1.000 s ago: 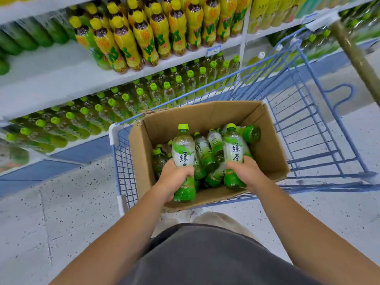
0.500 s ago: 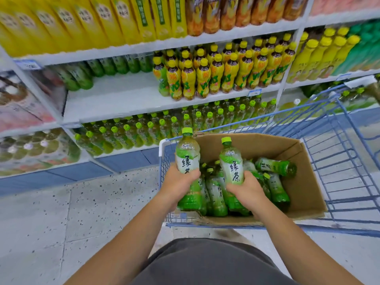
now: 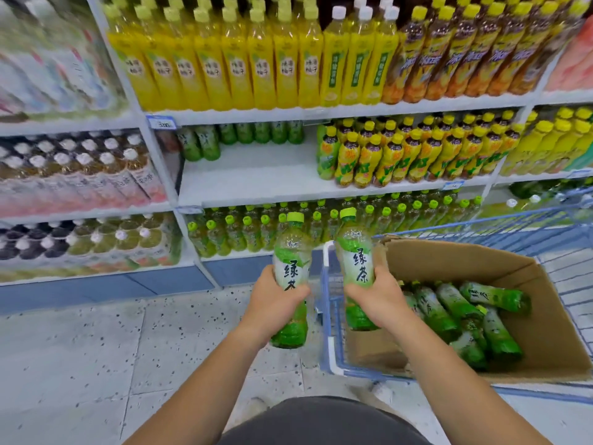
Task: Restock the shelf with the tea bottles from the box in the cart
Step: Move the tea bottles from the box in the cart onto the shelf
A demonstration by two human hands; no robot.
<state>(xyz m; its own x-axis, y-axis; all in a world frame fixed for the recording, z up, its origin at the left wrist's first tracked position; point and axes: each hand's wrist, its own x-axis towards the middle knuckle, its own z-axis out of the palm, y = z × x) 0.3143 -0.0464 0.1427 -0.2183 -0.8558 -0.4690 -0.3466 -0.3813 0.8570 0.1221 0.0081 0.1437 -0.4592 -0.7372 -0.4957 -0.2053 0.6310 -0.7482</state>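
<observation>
Left grip (image 3: pixel 272 303) holds one tea bottle (image 3: pixel 290 252); right grip (image 3: pixel 375 300) holds a second bottle (image 3: pixel 354 252). Box (image 3: pixel 545 316): several left inside. Shelf (image 3: pixel 256 178): mostly bare, probably early.

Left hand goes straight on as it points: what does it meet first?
Left hand, gripping a green-labelled plastic tea bottle, would probably first reach the row of green-capped bottles on the lowest shelf; depth unclear.

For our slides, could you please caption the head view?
Left hand grips a tea bottle, right hand a second bottle, before the half-empty shelf.
</observation>
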